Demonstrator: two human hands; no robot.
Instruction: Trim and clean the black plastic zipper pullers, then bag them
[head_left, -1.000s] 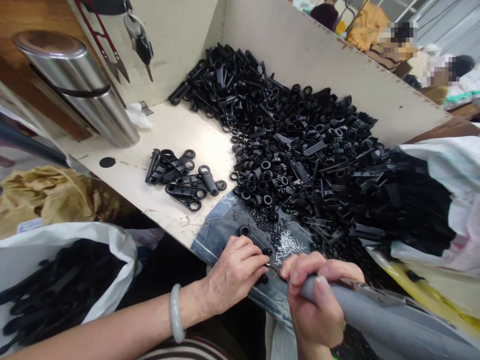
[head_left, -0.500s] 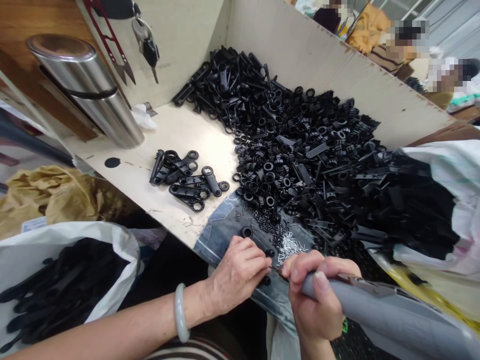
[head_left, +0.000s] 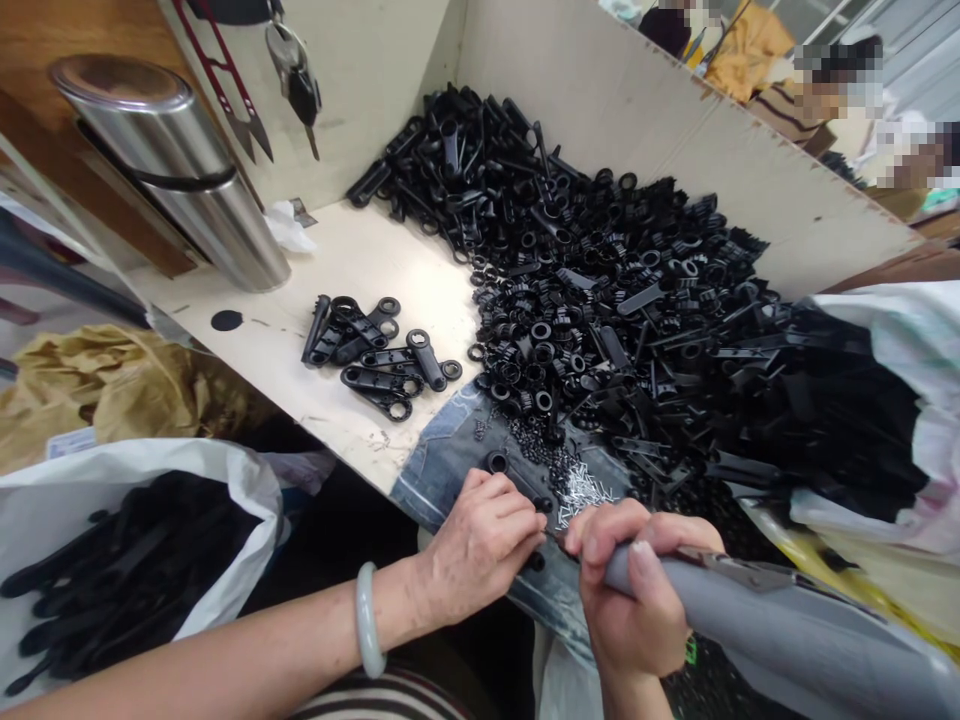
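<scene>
My left hand is closed around a black plastic arm with a ring at its far end, held low over the denim cloth. My right hand grips a grey power screwdriver, its body reaching toward the lower right corner. The driver's tip points at my left fingertips; whether it touches the part is hidden by the fingers. Just beyond both hands lies a small heap of silver screws or pins, and tiny black pieces are scattered beside it.
A large pile of black plastic parts covers the back and right of the bench. Several arm pieces lie at left near a steel flask. White sacks of black parts stand at left and right. Other people sit beyond the partition.
The view has shifted very slightly. Both hands, the plastic arm and the screwdriver keep nearly the same positions.
</scene>
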